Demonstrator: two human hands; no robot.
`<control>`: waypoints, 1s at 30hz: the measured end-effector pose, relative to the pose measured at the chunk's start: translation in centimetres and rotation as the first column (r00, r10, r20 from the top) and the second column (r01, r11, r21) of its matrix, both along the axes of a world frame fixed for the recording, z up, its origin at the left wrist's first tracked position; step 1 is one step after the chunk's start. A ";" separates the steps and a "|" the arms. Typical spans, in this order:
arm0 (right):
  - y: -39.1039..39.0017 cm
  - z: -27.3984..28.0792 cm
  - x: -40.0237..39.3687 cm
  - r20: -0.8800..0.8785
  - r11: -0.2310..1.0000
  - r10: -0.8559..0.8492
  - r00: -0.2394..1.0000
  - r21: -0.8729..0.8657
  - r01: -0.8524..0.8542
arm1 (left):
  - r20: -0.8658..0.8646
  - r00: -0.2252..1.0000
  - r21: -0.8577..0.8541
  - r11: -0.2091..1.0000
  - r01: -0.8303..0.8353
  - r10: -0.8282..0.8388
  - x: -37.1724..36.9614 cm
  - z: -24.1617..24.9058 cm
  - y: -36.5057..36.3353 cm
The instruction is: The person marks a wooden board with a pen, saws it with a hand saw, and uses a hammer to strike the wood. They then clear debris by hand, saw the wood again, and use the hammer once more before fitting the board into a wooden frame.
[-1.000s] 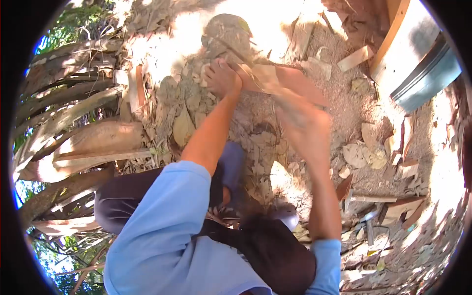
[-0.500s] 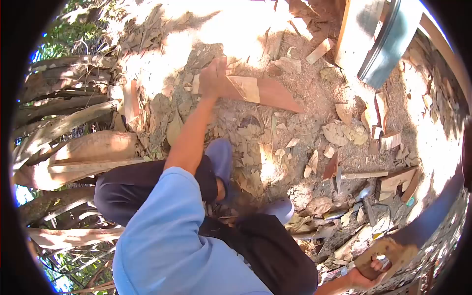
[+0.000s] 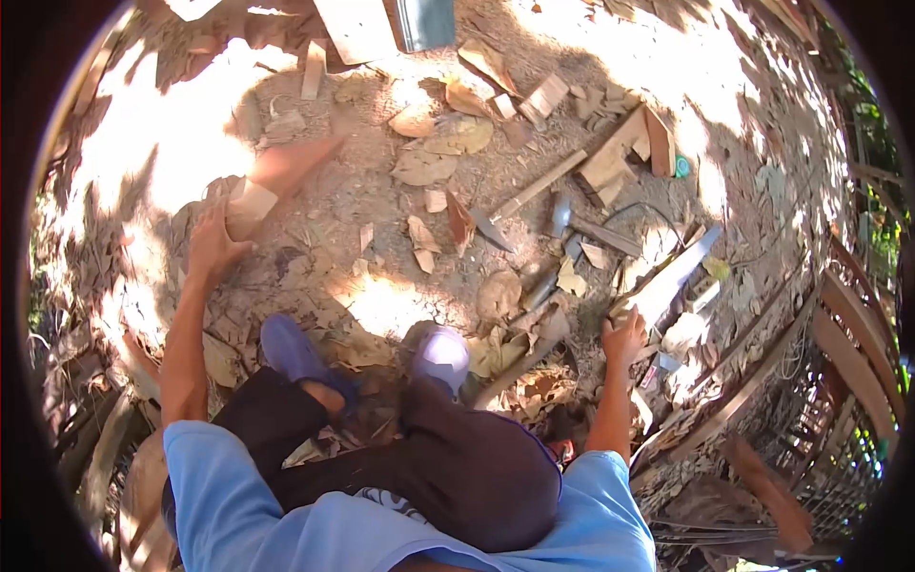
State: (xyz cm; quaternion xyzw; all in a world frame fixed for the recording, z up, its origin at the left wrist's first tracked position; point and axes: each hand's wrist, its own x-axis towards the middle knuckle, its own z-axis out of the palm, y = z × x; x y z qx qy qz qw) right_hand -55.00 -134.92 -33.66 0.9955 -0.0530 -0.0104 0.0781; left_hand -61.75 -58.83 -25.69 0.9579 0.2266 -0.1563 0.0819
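At the left, my left hand (image 3: 215,244) is at the near end of a reddish wooden piece with a pale patch (image 3: 255,198); its thumb is apart from the fingers, and the grip is blurred. On the right, my right hand (image 3: 624,336) is closed round the wooden handle of a handsaw (image 3: 675,275). The saw's blade points up and to the right, low over the littered ground.
A hammer (image 3: 600,232) and a tool with a long wooden handle (image 3: 538,184) lie right of centre. Beyond them is a notched wood block (image 3: 610,162). Boards (image 3: 357,29) stand at the top. Slatted wood (image 3: 853,348) is at the far right. My purple shoes (image 3: 441,356) are below centre.
The view has swung to the right. The saw has come down from a raised, sideways position to near the ground beside the hammer. My left hand remains by the reddish wood.
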 end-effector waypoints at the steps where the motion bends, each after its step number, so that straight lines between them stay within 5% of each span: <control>1: 1.8 1.2 0.6 0.077 0.993 -0.026 0.997 0.117 0.017 | 0.039 0.998 0.006 0.999 -0.046 0.045 0.4 0.7 -1.0; 2: 3.3 2.1 1.4 0.151 0.972 -0.057 0.987 0.236 0.020 | 0.079 0.992 0.013 0.995 -0.097 0.096 0.7 1.5 -2.2; 5: 7.9 4.3 2.0 -0.070 0.864 -0.035 0.997 0.500 0.065 | 0.053 0.966 -0.061 0.967 -0.249 0.252 4.1 3.8 -7.1; 8: 7.9 3.2 -0.4 -0.522 0.985 0.016 0.853 0.154 0.076 | 0.158 0.901 -0.177 0.909 -0.378 0.405 5.4 2.0 -12.2; 9: 6.3 1.6 -2.5 -0.541 0.978 0.103 0.835 0.209 0.015 | 0.203 0.874 -0.181 0.894 -0.409 0.441 5.2 0.6 -13.9; 10: 6.2 1.0 -4.2 -0.612 0.937 0.079 0.787 0.315 0.151 | 0.293 0.840 -0.163 0.889 -0.428 0.457 4.3 -2.2 -15.4; 11: 6.0 0.4 -5.9 -0.680 0.871 0.053 0.731 0.389 0.298 | 0.163 0.831 -0.299 0.829 -0.472 0.532 4.2 -2.4 -17.2; 12: 6.8 1.2 -7.1 -0.819 0.679 -0.043 0.572 0.396 0.618 | 0.162 0.781 -0.200 0.795 -0.573 0.604 3.7 -3.2 -20.5; 13: 8.0 1.6 -8.6 -0.810 0.604 -0.066 0.583 0.433 0.669 | 0.241 0.842 -0.142 0.876 -0.461 0.483 2.0 -8.0 -21.6; 15: 10.5 1.2 -10.5 -0.769 0.525 -0.152 0.621 0.469 0.710 | 0.447 0.830 0.047 0.918 -0.393 0.332 1.1 -8.0 -25.7; 17: 11.7 -0.9 -11.9 -0.686 0.512 -0.280 0.672 0.485 0.709 | 0.432 0.845 -0.073 0.946 -0.316 0.316 0.2 -8.5 -26.2; 20: 11.6 -4.6 -13.5 -0.359 0.775 -0.263 0.896 0.475 0.417 | 0.409 0.874 -0.144 0.965 -0.220 0.261 -0.3 -8.4 -25.8; 24: 12.3 -1.6 -13.8 -0.489 0.508 -0.505 0.711 0.497 0.703 | 0.244 0.918 -0.305 0.923 -0.234 0.313 0.7 -4.8 -24.3; 26: 12.1 1.2 -14.1 -0.493 0.464 -0.512 0.703 0.530 0.709 | 0.439 0.713 -0.505 0.807 -0.307 0.546 2.2 -5.0 -21.3; 28: 11.7 4.5 -13.8 -0.482 0.453 -0.504 0.717 0.559 0.694 | 0.608 0.550 -0.448 0.819 -0.358 0.573 7.0 -4.1 -15.7; 29: 11.7 6.5 -13.3 -0.468 0.469 -0.490 0.736 0.570 0.675 | 0.498 0.623 -0.553 0.774 -0.308 0.603 9.6 -3.1 -11.9; 30: 11.8 8.7 -12.2 -0.450 0.492 -0.465 0.762 0.584 0.645 | 0.509 0.724 -0.411 0.871 -0.270 0.465 12.2 -2.5 -8.1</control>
